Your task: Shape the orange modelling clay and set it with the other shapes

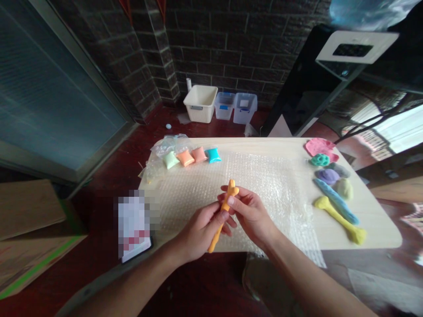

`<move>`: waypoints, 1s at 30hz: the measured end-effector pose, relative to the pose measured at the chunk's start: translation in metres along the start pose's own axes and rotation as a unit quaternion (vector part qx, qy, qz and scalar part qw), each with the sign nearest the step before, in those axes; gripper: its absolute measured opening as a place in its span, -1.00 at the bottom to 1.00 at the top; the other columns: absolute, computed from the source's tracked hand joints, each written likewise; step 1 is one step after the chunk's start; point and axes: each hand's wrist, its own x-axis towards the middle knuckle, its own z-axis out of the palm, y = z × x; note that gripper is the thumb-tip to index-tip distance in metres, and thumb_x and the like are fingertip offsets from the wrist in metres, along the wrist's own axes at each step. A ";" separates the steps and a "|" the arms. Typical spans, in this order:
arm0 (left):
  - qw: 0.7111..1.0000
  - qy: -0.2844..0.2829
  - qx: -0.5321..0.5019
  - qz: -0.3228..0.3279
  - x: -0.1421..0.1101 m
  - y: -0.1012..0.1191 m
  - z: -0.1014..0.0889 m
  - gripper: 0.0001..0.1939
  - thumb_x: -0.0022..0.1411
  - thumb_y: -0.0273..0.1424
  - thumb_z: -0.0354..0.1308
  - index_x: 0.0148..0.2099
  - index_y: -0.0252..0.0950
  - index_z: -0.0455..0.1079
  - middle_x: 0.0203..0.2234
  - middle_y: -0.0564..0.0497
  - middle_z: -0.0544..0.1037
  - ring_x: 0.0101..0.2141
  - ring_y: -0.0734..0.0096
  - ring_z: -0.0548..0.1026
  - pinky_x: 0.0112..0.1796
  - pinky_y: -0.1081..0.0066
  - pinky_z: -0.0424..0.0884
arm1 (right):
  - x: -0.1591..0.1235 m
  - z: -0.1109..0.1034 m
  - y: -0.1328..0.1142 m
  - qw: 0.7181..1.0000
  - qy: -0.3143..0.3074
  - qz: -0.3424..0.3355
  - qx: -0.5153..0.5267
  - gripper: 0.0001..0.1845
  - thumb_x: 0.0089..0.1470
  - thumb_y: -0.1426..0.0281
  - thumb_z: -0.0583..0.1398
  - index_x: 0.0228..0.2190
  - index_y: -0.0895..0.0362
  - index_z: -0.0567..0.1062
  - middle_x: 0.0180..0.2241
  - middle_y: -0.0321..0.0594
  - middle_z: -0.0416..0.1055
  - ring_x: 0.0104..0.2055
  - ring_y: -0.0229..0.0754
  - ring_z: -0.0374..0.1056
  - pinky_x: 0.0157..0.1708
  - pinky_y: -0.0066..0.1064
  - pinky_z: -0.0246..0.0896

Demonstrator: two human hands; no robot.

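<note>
Both hands hold a stick of orange modelling clay (215,237) above the near edge of the table. Its upper end is forked into short stubs, and the lower end hangs free, tilted toward me. My left hand (203,226) is closed round the middle of the stick, thumb on top. My right hand (251,209) pinches it just below the fork with the thumb in front. Some fingertips behind the clay are partly hidden. Bubble wrap (264,189) lies under the hands.
Packets of green, orange, pink and blue clay (213,155) lie at the back left. Along the right are shaped clay pieces, among them a yellow bone shape (342,220), a blue strip (336,200) and a pink piece (319,147). Plastic bins (201,105) stand on the floor behind.
</note>
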 end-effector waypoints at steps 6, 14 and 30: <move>1.000 -0.007 -0.008 -0.012 -0.001 0.000 0.000 -0.46 0.46 0.07 0.21 0.01 -0.37 0.55 -0.20 -0.19 0.67 -0.27 0.24 0.65 -0.17 0.26 0.61 | 0.000 -0.001 0.000 1.000 0.013 0.004 -0.012 -0.65 0.02 0.17 0.57 -0.21 0.08 0.71 -0.51 -0.32 0.54 -0.64 -0.33 0.16 -0.73 -0.47 0.05; 0.999 0.014 -0.029 -0.010 0.003 -0.003 -0.002 -0.46 0.44 0.05 0.26 0.01 -0.39 0.55 -0.23 -0.16 0.67 -0.33 0.29 0.65 -0.25 0.30 0.61 | -0.001 -0.004 -0.003 0.998 0.033 -0.008 -0.052 -0.62 -0.01 0.13 0.58 -0.18 0.02 0.77 -0.32 -0.19 0.64 -0.46 -0.26 0.27 -0.50 -0.38 0.20; 0.998 0.051 0.018 0.026 0.004 0.000 -0.002 -0.48 0.41 0.04 0.29 -0.08 -0.40 0.57 -0.28 -0.14 0.68 -0.34 0.32 0.67 -0.25 0.36 0.60 | -0.003 -0.004 -0.005 0.994 -0.023 -0.025 -0.099 -0.66 0.17 0.13 0.49 -0.46 0.12 0.68 -0.55 -0.33 0.35 -0.50 -0.28 0.17 -0.47 -0.36 0.15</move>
